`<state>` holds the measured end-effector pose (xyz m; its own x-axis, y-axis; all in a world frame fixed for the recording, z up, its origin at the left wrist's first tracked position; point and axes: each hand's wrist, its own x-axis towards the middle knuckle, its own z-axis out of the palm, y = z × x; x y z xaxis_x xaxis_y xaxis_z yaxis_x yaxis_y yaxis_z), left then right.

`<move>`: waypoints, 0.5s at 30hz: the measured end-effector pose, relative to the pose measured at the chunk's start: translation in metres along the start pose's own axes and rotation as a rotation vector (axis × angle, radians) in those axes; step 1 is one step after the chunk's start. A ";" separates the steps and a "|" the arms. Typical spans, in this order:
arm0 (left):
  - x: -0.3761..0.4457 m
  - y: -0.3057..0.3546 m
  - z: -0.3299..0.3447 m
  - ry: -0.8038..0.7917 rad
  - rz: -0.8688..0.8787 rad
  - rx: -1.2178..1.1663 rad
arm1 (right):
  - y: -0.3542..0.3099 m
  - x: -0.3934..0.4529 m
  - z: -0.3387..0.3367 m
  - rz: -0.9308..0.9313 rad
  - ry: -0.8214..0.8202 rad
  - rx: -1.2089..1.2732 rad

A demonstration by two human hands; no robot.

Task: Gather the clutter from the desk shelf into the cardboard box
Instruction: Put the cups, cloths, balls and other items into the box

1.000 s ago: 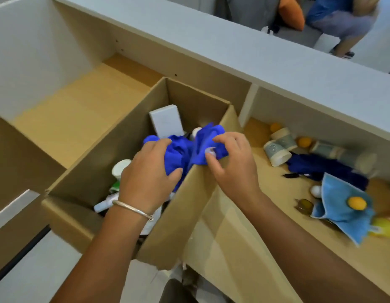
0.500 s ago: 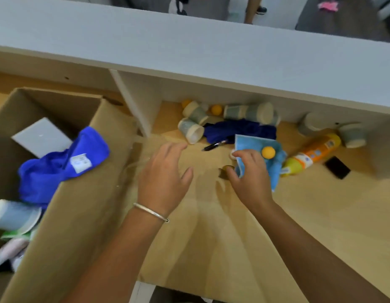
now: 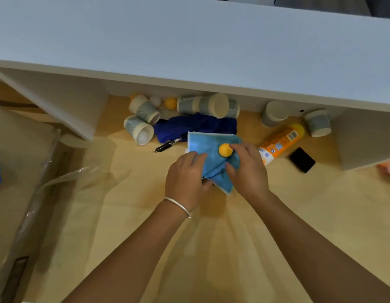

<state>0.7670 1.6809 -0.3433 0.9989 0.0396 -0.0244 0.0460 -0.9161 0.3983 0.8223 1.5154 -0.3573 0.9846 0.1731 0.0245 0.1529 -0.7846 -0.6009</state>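
**Both hands on a light blue cloth in a cluttered desk shelf**

A pale wooden desk shelf runs under a grey-white top board, with the flap of a cardboard box at nine o'clock. At the centre, the left hand and right hand both pinch a light blue cloth, fingers curled on its folds. An orange ball rests on the cloth, touching the right fingertips. Just beyond, at twelve o'clock, lie a dark blue cloth, tipped paper cups and a black pen. An orange bottle lies at two o'clock, a small black object beside it
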 end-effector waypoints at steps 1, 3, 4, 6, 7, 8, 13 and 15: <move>0.005 0.002 0.008 -0.018 -0.016 0.055 | 0.002 0.007 0.000 -0.019 -0.012 -0.026; 0.013 0.001 0.022 -0.079 -0.076 0.176 | 0.005 0.021 0.001 -0.083 -0.034 -0.105; 0.017 0.000 0.027 -0.107 -0.106 0.219 | 0.006 0.026 0.003 -0.109 -0.049 -0.153; 0.023 0.000 0.034 -0.119 -0.143 0.242 | 0.009 0.033 0.008 -0.138 -0.084 -0.246; 0.026 0.000 0.037 -0.099 -0.145 0.222 | 0.011 0.036 0.010 -0.151 -0.097 -0.282; 0.029 0.001 0.039 -0.069 -0.143 0.190 | 0.012 0.038 0.013 -0.163 -0.109 -0.314; 0.041 -0.001 0.037 -0.055 -0.152 0.169 | 0.015 0.045 0.018 -0.153 -0.178 -0.442; 0.042 -0.005 0.031 -0.076 -0.146 0.131 | 0.013 0.046 0.016 -0.133 -0.169 -0.430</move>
<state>0.8089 1.6743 -0.3750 0.9781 0.1505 -0.1440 0.1844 -0.9472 0.2625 0.8686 1.5227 -0.3762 0.9320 0.3549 -0.0733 0.3326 -0.9181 -0.2156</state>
